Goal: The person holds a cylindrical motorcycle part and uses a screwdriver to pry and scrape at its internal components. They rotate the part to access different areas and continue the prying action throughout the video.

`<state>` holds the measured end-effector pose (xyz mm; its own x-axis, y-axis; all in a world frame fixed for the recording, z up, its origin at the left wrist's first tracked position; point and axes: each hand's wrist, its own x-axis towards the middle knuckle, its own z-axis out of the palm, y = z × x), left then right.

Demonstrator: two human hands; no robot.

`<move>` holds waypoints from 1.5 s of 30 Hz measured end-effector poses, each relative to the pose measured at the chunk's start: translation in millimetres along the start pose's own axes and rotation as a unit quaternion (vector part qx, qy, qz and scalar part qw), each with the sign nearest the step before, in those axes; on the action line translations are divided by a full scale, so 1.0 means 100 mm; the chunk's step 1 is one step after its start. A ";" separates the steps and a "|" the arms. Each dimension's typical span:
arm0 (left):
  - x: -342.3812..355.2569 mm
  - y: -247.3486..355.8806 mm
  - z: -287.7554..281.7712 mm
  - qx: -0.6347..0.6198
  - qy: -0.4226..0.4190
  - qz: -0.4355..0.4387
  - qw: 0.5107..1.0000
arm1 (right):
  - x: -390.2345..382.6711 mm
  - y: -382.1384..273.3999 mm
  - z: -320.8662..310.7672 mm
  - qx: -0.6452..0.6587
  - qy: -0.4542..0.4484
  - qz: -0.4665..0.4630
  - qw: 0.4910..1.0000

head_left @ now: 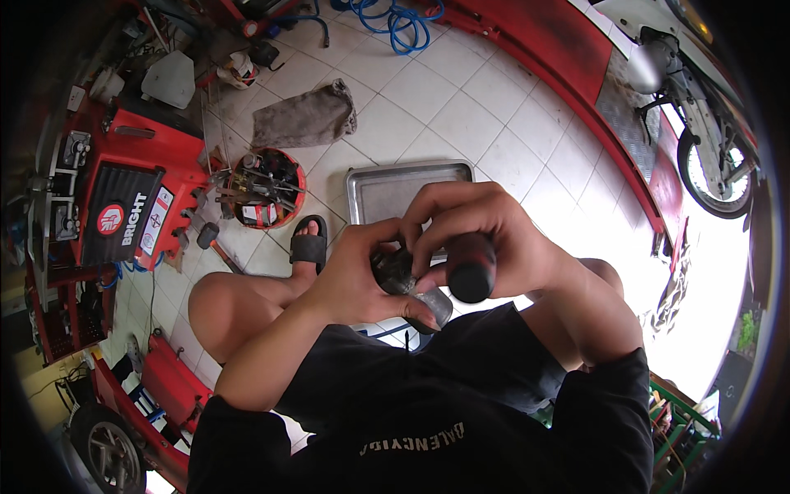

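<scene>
In front of my lap, my left hand (pixel 354 276) is closed around a dark, greasy metal part (pixel 393 272). A greyer rounded portion of metal (pixel 440 306) shows below the thumb; I cannot tell whether it belongs to the same piece. My right hand (pixel 518 239) grips a tool with a thick black and reddish handle (pixel 471 276), its butt end toward me. The fingers hide the tool's working end, so its exact kind is unclear. Both hands meet at the part, fingertips touching it. Just beyond them a shallow metal tray (pixel 354 198) lies on the floor.
Left of the tray stands a round red tub (pixel 300 185) of tools, with a hammer (pixel 216 245) nearby. A grey cloth (pixel 300 117) lies on the tiles. A red machine (pixel 107 148) stands at left, a motorcycle (pixel 708 123) at right. A blue hose (pixel 395 25) coils at the back.
</scene>
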<state>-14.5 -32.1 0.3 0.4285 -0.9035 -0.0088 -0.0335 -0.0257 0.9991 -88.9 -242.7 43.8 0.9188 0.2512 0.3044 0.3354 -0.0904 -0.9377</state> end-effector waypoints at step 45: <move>-0.03 0.01 0.07 0.071 0.020 0.031 0.997 | 0.03 0.00 0.03 -0.046 -0.063 -0.018 0.997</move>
<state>-22.5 -32.0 1.2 0.4580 -0.8872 0.0567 -0.1864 -0.0335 0.9819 -86.9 -238.8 43.8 0.8740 0.3748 0.3093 0.3914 -0.1658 -0.9051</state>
